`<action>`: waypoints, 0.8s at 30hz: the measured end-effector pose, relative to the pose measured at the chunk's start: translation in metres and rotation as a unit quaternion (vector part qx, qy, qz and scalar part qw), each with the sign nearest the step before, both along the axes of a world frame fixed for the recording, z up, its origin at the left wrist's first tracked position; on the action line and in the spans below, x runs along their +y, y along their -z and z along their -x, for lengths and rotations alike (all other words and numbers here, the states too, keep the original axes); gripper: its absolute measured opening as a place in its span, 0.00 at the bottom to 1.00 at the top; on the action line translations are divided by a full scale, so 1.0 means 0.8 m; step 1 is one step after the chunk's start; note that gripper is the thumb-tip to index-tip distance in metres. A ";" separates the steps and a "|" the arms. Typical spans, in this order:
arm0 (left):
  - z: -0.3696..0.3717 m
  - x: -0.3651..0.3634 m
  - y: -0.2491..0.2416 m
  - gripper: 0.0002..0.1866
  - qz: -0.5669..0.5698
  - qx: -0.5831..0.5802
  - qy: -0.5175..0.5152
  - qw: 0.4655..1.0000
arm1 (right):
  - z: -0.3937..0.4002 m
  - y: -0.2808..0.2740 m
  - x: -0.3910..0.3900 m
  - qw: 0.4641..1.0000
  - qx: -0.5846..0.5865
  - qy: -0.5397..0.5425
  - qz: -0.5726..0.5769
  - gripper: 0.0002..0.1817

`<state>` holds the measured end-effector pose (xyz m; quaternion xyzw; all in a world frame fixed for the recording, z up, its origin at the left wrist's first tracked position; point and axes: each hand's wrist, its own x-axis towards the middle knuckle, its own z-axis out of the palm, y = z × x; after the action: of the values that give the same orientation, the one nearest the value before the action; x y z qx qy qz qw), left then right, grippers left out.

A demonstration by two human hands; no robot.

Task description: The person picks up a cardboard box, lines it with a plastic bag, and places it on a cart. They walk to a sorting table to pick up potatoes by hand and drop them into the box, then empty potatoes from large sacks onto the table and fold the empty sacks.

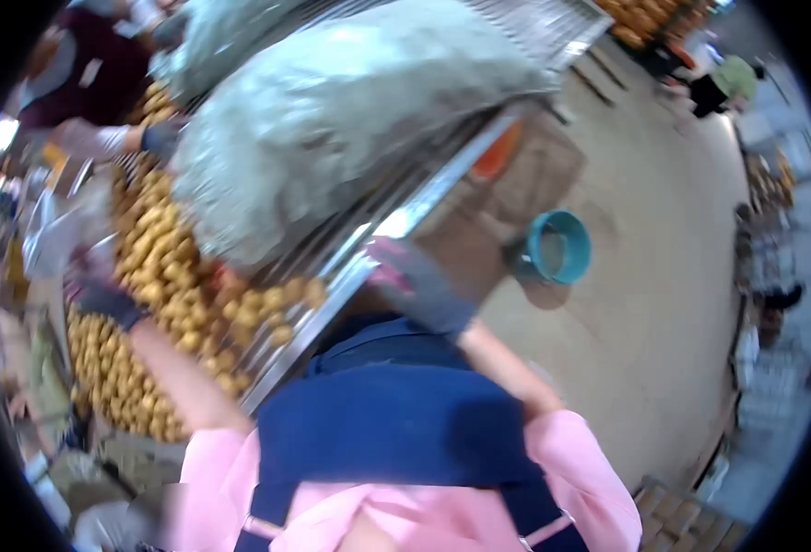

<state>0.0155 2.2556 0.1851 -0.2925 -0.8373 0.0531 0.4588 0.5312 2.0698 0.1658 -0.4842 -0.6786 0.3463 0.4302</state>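
Many round, yellow-brown potatoes point(162, 248) lie heaped on a metal roller table point(318, 317). A large pale green filled plastic sack point(341, 110) rests on the rollers beyond them. My left hand point(102, 290), in a dark glove with pinkish parts, is over the left side of the heap beside clear plastic; motion blur hides its fingers. My right hand point(419, 285), in a grey and pink glove, is at the table's near metal edge. Its fingers are blurred there, and their grip is unclear.
A co-worker's gloved hand point(162, 138) is by the heap at the upper left, beside a second sack point(221, 41). A teal bucket point(560, 247) stands on the floor right of the table, near brown sacking point(539, 170). Another person point(728, 83) is farther off.
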 end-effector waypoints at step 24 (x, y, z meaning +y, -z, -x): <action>-0.737 -0.088 -0.002 0.43 0.346 -0.520 0.749 0.222 | -0.276 0.101 0.008 0.843 0.447 0.273 0.122 0.11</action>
<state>0.6049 2.1853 0.1864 -0.8782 -0.1872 -0.1942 -0.3951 0.7522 2.0766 0.0852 -0.4914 -0.2047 0.4739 0.7014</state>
